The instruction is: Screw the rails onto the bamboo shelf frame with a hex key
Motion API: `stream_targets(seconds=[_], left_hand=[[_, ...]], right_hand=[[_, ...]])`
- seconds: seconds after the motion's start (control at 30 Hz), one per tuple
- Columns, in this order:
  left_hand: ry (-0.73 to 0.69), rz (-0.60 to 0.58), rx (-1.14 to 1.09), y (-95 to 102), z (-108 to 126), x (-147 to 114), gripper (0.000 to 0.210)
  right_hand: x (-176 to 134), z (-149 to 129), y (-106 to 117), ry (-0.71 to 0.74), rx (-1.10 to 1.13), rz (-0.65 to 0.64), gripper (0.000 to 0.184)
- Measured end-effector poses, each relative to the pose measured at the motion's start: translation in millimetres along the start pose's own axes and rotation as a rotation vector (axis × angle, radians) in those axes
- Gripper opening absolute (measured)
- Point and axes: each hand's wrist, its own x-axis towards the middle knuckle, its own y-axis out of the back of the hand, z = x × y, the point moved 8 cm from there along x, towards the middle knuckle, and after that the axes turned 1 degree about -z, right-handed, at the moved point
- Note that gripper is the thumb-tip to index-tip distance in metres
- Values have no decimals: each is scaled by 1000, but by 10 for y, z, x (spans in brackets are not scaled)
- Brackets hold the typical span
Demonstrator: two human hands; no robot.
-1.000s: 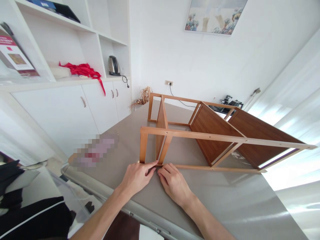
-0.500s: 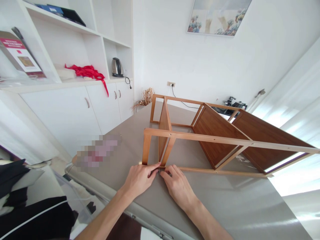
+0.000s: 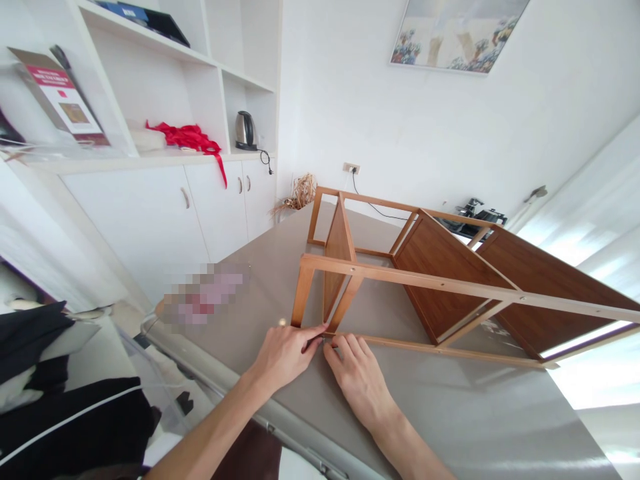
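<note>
A brown wooden shelf rack [image 3: 430, 281] lies on its side on a grey table [image 3: 460, 407], its shelf boards standing on edge. At the rack's near lower rail, my left hand [image 3: 287, 353] is closed, index finger stretched against the wood where a crosspiece joins. The left thumb pinches in beneath that finger. Just to the right, my right hand [image 3: 359, 377] is closed with curled fingers at the same joint, its thumb and index tip close to the left fingertips. Something tiny shows between the two hands, too small to name.
A blurred-out pinkish item [image 3: 210, 297] lies at the table's left. White cabinets hold an electric kettle [image 3: 245, 130] and red ribbon [image 3: 193, 138]. Black cloth [image 3: 90, 427] fills the lower left. Another black appliance [image 3: 487, 217] stands behind the rack, near a cord [image 3: 370, 200] plugged into the wall.
The view has shifted slightly, so the room and rack appear a little farther right. Both hands stay at the same joint of the rack, with almost the same grip.
</note>
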Motion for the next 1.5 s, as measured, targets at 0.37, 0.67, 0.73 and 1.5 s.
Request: stream_targets(seconds=[0.37, 0.67, 0.73, 1.5], left_hand=[[12, -17, -11, -12, -16, -1, 35], [-2, 2, -9, 2, -6, -4, 35], [-4, -3, -3, 0, -4, -4, 35], [-16, 41, 6, -11, -25, -8, 33]], right_hand=[[-19, 58, -29, -67, 90, 14, 21], [-25, 112, -22, -122, 196, 58, 23], [-19, 133, -32, -137, 239, 59, 24], [-88, 436, -18, -373, 698, 54, 24]])
